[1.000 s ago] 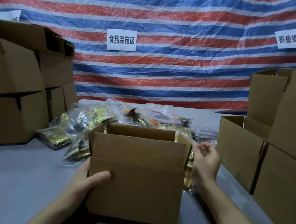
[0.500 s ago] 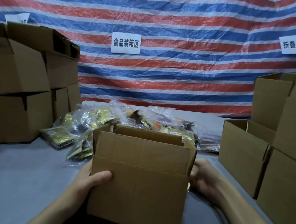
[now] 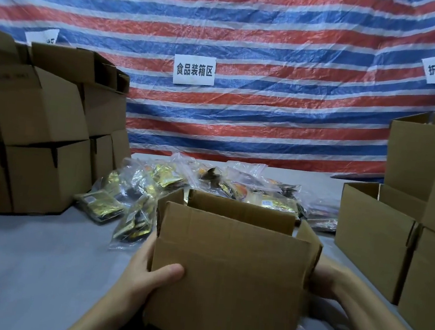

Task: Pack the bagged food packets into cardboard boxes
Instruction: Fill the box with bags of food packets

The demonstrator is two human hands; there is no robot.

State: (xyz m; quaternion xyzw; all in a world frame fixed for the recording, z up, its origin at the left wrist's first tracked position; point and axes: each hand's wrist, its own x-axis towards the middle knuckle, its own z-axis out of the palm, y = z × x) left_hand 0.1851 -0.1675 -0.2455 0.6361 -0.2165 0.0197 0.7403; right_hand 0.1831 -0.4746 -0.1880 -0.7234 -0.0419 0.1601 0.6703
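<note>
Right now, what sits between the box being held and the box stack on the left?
In the head view: a few bagged packets, the pile's left edge, lying on the grey table between the held box and the left stack. Nothing else.

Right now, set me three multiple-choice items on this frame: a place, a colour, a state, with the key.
1. Where does the pile of bagged packets lie relative to the box that the left hand grips?
A. On the table, behind it
B. Hanging on the wall
C. On the floor

2. What colours are the stripes of the tarp?
A. Green and yellow
B. Black and grey
C. Red, blue and white

3. How is the gripped box's top?
A. Taped shut
B. Open, flaps standing up
C. Crushed flat

Key: 1 A, the packets show just beyond its far flap; 2 C, those stripes fill the backdrop; 3 B, its flaps stand up with no tape.
</note>
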